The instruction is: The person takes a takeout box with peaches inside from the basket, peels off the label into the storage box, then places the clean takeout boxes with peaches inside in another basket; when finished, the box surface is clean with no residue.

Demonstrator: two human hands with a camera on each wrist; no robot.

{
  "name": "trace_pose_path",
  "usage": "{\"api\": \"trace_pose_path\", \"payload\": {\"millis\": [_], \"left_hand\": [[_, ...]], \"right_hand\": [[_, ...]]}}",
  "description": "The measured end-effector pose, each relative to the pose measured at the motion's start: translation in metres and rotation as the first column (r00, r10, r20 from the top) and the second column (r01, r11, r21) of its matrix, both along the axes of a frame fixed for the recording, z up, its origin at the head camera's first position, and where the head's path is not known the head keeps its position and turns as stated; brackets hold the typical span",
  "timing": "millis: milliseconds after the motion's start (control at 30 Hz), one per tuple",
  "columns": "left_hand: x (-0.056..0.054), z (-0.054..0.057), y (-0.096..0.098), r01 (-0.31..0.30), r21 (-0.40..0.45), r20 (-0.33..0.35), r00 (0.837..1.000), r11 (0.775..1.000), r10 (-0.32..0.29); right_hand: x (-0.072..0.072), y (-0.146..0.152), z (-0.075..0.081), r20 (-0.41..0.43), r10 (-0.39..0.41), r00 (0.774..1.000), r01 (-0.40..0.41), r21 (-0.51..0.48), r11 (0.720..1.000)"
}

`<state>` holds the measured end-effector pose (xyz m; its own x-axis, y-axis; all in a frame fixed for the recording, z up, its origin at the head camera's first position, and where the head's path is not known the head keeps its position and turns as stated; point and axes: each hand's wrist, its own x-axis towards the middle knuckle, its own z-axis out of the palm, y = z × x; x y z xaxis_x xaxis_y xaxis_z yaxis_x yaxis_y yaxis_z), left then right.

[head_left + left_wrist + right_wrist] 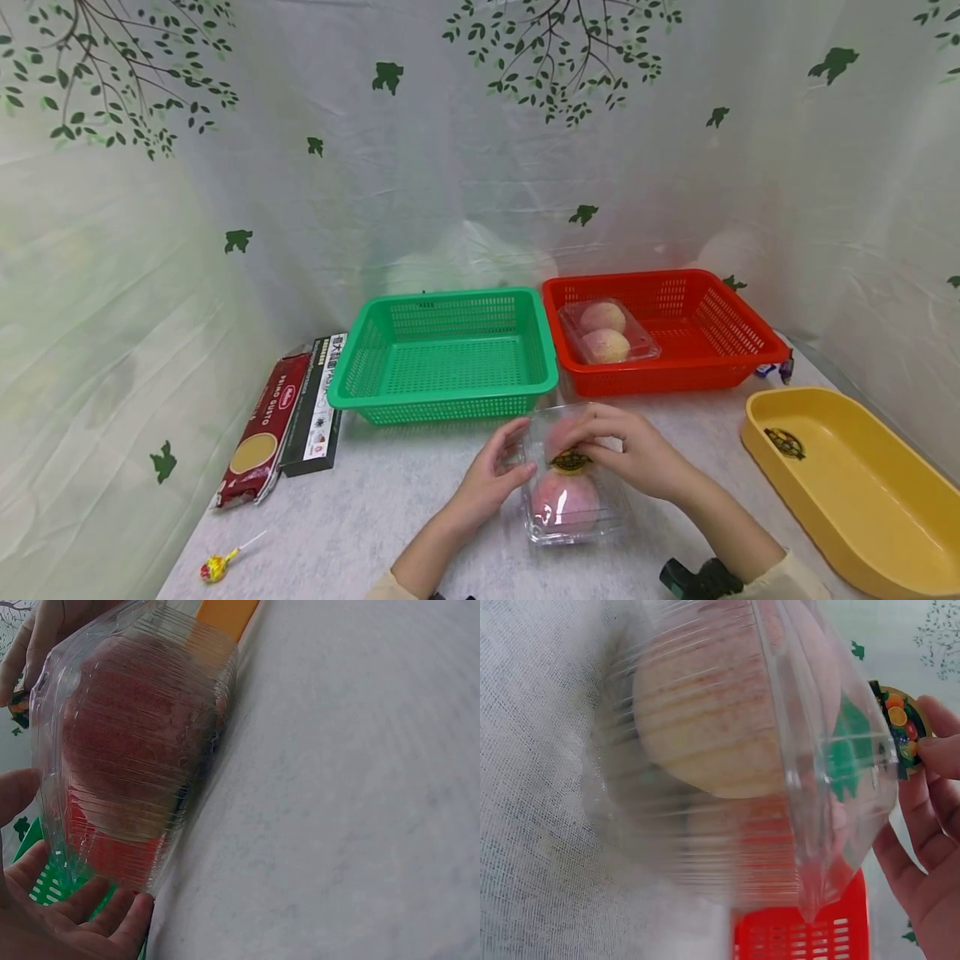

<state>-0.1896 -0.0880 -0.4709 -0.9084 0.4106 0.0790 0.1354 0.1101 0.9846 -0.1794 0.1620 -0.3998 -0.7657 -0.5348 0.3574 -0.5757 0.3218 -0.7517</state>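
A clear plastic clamshell box (pixel 611 515) with two pink peaches (pixel 564 507) lies on the table in front of the green basket. My left hand (pixel 491 477) holds the box at its left side, thumb near the lid edge and fingers along the wall. Above the lid, my right hand (pixel 637 454) pinches a round dark sticker (pixel 906 729) with printed fruit between thumb and forefinger. In the right wrist view the sticker's edge is right at the lid surface.
A green basket (pixel 450 390) stands behind the box. The red basket (pixel 720 372) beside it holds another box of peaches (pixel 607 343). At right is a yellow tray (pixel 847 483) bearing a similar sticker (pixel 785 443). A red packet (pixel 273 417), black box (pixel 307 454) and lollipop (pixel 215 568) lie left.
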Motion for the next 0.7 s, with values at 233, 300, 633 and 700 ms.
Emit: {"api": "trace_pose_path", "payload": {"millis": [233,300,633,700], "left_hand": [[-0.001,-0.001,0.000,-0.010,-0.003,0.016,1.000,1.000,0.010],[-0.001,-0.001,0.000,-0.010,-0.003,0.017,1.000,1.000,0.010],[-0.001,-0.001,0.000,-0.012,-0.011,0.040,0.999,1.000,0.012],[-0.001,0.000,0.000,-0.012,-0.010,0.042,0.999,1.000,0.012]], "right_hand": [[0.008,0.008,0.003,0.043,-0.090,0.995,0.093,-0.050,0.994],[0.010,0.013,0.005,0.069,-0.120,0.990,0.125,-0.072,0.990],[0.017,0.064,0.012,0.181,-0.290,0.940,0.311,-0.103,0.945],[0.018,0.081,0.017,0.217,-0.357,0.909,0.379,-0.067,0.923]]}}
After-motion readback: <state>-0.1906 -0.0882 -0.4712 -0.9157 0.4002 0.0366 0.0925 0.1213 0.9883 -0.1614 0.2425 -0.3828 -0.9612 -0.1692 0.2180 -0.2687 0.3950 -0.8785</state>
